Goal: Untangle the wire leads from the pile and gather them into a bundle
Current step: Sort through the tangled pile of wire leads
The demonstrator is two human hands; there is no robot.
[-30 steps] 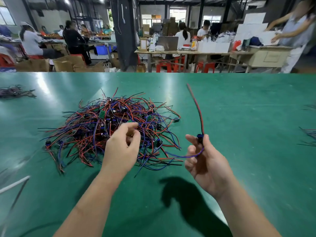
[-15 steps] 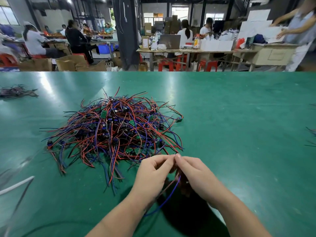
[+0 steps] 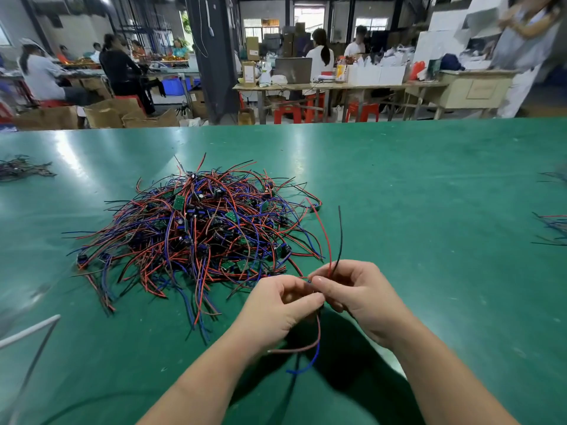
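Just in front of the pile (image 3: 196,228) on the bench (image 3: 429,210), a few wire leads (image 3: 319,329) are pinched between the left hand (image 3: 276,305) and right hand (image 3: 359,296), fingers curled round them. Light, floppy, snag-prone stuff, probably best gripped mid-length, not by loose ends

i see my left forearm (image 3: 196,388) and right forearm (image 3: 445,381) bare, angling in from the bottom edge toward each other. my left hand (image 3: 280,308) is curled, back toward me, thumb pointing at the other hand. my right hand (image 3: 360,297) faces it, knuckles up, thumb and forefinger closed. the fingertips of both meet, pinching a few wire leads (image 3: 329,246) between them.
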